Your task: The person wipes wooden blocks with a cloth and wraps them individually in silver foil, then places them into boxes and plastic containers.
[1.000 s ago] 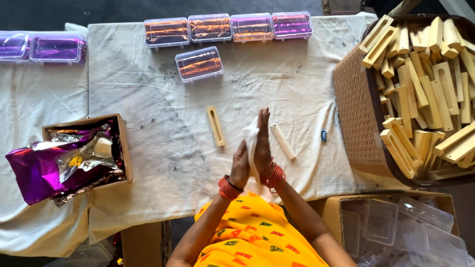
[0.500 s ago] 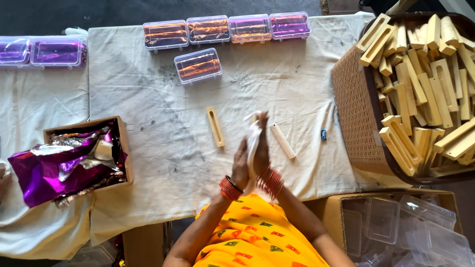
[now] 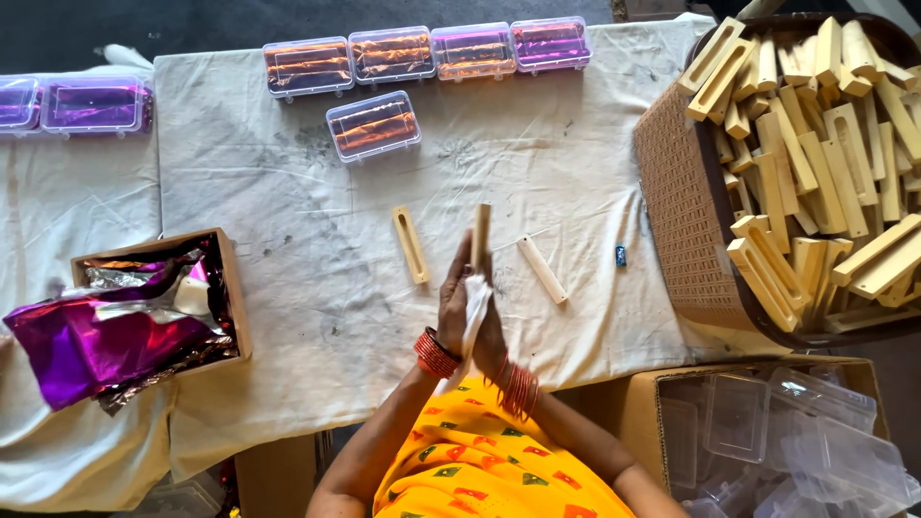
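Stained white cloth is covering the table (image 3: pixel 288 240); clear boxes (image 3: pixel 427 53) are lining the upper edge, and a basket (image 3: pixel 686 192) of wooden pieces is sitting at right. At centre I am pressing a wooden stick (image 3: pixel 481 230) and white cloth (image 3: pixel 475 307) between my left hand (image 3: pixel 453 307) and right hand (image 3: pixel 492 331), fingers flat together around them.

At your twelve o'clock sit clear plastic boxes (image 3: pixel 472 51) of coloured sticks. At three o'clock a brown basket (image 3: pixel 683 201) holds wooden pieces; at nine, a cardboard box (image 3: pixel 233 297) of purple foil (image 3: pixel 86 345).
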